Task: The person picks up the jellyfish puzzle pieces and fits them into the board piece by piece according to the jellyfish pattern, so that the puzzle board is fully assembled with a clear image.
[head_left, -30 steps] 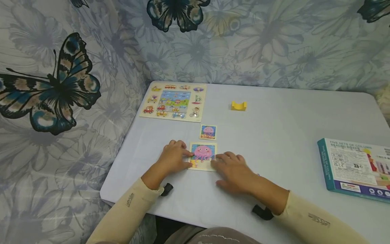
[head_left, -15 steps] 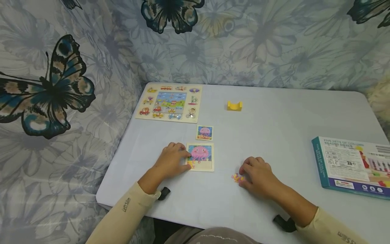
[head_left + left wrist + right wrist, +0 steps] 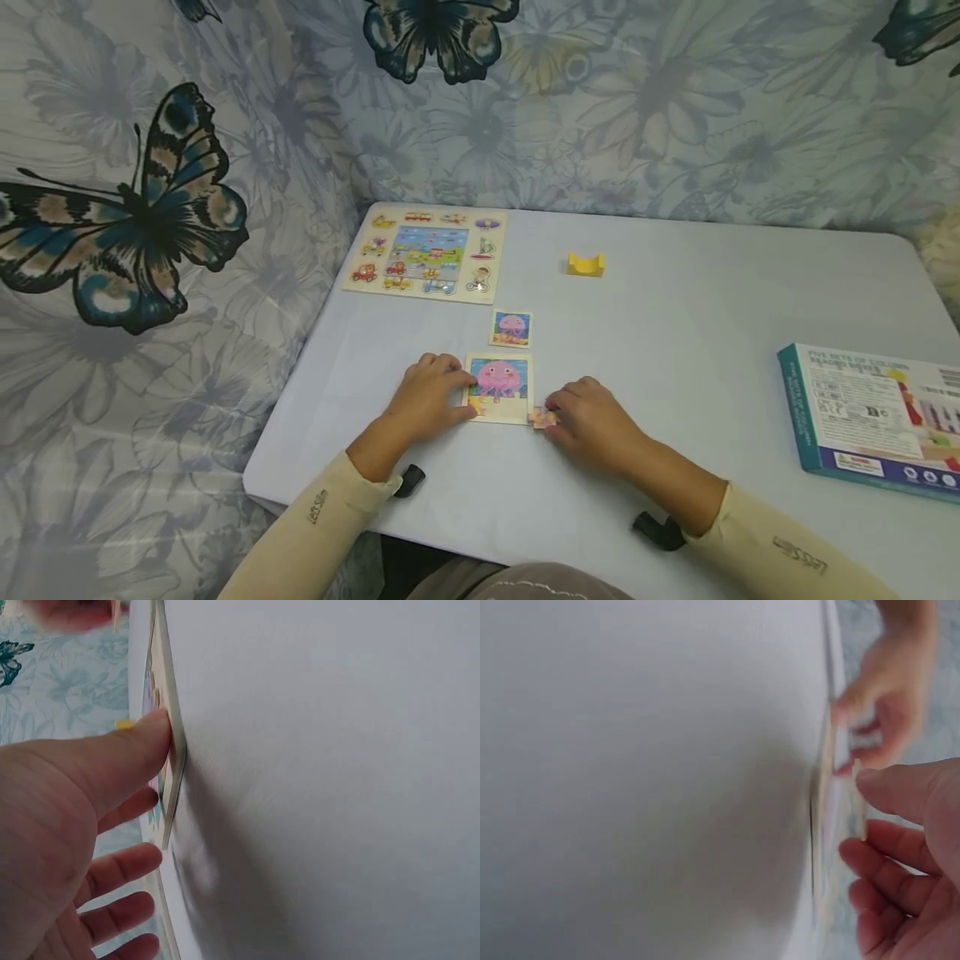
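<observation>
A square jigsaw board (image 3: 514,410) with a pink jellyfish picture lies flat on the table, with a bare strip along its lower right. My left hand (image 3: 429,395) holds it steady at the left side; in the left wrist view the thumb (image 3: 154,739) presses on its face near the edge, the other fingers loosely extended. My right hand (image 3: 592,421) pinches a small pink and yellow puzzle piece (image 3: 542,417) at the board's lower right corner. In the right wrist view that piece (image 3: 859,806) stands edge-on between thumb and fingers, above the board.
A smaller jellyfish picture card (image 3: 512,328) lies just beyond the board. Farther back are a vehicle puzzle board (image 3: 483,250) and a yellow curved block (image 3: 585,265). A boxed toy set (image 3: 862,408) lies at the right. Patterned cloth (image 3: 637,108) hangs behind the table.
My right hand has left the board's right side, gripped the puzzle piece on the table to the right, then brought it left to the board's corner. My left hand stays on the board.
</observation>
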Motion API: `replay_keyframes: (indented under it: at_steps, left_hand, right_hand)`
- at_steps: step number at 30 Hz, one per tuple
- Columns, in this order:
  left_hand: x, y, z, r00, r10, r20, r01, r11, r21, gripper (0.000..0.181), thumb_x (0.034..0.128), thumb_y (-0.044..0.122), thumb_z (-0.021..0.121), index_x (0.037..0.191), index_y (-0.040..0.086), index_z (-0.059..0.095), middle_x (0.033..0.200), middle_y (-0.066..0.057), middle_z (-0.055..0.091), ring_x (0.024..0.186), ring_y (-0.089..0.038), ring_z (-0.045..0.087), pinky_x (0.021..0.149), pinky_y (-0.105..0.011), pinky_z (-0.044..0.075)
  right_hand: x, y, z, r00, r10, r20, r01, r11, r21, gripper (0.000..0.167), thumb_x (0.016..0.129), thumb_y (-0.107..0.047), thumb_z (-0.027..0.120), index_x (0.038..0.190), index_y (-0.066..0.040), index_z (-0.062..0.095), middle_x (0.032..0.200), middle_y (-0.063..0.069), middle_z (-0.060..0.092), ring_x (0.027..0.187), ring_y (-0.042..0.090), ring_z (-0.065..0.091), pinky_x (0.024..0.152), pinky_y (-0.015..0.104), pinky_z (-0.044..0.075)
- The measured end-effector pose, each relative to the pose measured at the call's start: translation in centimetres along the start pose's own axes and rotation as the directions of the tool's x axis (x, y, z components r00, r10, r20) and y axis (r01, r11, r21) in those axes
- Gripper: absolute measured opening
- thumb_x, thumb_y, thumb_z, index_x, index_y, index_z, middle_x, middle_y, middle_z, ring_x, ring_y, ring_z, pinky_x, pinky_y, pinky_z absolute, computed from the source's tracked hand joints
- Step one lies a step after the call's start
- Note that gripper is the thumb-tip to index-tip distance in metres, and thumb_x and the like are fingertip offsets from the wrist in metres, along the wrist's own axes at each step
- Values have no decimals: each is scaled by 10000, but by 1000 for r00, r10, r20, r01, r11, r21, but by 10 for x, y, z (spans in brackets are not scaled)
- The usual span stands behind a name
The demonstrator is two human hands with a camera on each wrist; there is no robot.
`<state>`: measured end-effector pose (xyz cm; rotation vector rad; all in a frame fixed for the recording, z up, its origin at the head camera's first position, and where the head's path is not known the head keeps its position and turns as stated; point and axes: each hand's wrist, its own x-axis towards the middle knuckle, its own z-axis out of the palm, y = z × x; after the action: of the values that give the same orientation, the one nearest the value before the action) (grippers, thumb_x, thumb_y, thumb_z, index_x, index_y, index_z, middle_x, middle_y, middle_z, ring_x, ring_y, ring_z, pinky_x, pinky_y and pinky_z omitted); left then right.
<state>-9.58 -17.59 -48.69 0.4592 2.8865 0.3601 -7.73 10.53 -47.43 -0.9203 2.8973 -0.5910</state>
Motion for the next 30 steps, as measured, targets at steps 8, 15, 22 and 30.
replay_keyframes:
  at_steps: [8,15,22,30]
  left_hand:
    - [-5,13,3,981,169,-100,-163,984,65,236,894,281,804,1104,176,776,1123,44,689,1083,-175,589,959,-364,501]
    - [-22,14,7,904,415,-102,-389,898,207,208,944,180,737,1145,161,784,1055,29,704,992,-148,665,849,-276,561]
    - [-31,21,9,929,370,18,-360,888,286,427,955,320,724,1320,102,693,1187,6,647,1061,-154,602,910,-284,533]
    - [-29,24,9,933,359,12,-343,881,325,437,954,359,721,1334,145,693,1133,21,626,979,-134,565,845,-273,517]
  right_hand:
    - [42,-24,27,985,-162,-67,163,987,15,176,840,-173,806,953,-53,744,869,30,685,842,222,550,777,371,479]
    - [55,-29,34,995,-96,11,95,995,31,212,815,-228,855,947,-89,762,882,19,651,825,212,510,761,362,447]
    - [52,-30,31,997,-73,-8,73,997,15,249,810,-214,851,1002,-83,762,929,38,665,856,238,575,786,385,503]
    - [14,-36,28,983,-180,47,184,975,-127,347,894,-272,748,1170,-63,742,1197,67,699,1119,282,621,874,457,535]
